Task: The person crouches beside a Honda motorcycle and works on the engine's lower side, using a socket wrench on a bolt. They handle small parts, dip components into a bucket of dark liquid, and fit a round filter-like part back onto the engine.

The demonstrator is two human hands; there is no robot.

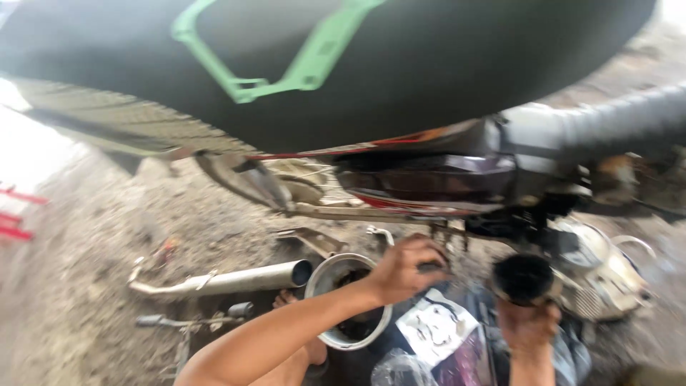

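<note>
- Here, under-frame work on a motorcycle [429, 179] is in hand — a part is being worked at the engine's underside, as judged.
- Left hand [404, 268] is curled, its grip closed on a small dark tool or fastener [431, 266] just below the frame; which one cannot be told.
- Right hand [529, 325] is raised with a round black part [523, 277] held against the engine [600, 275].
- A metal bowl [323, 279] and an exhaust pipe [229, 280] lie on the dirt floor [93, 243].
- Next move likely calls for steady turning with the black part kept seated — blur limits certainty.
</note>
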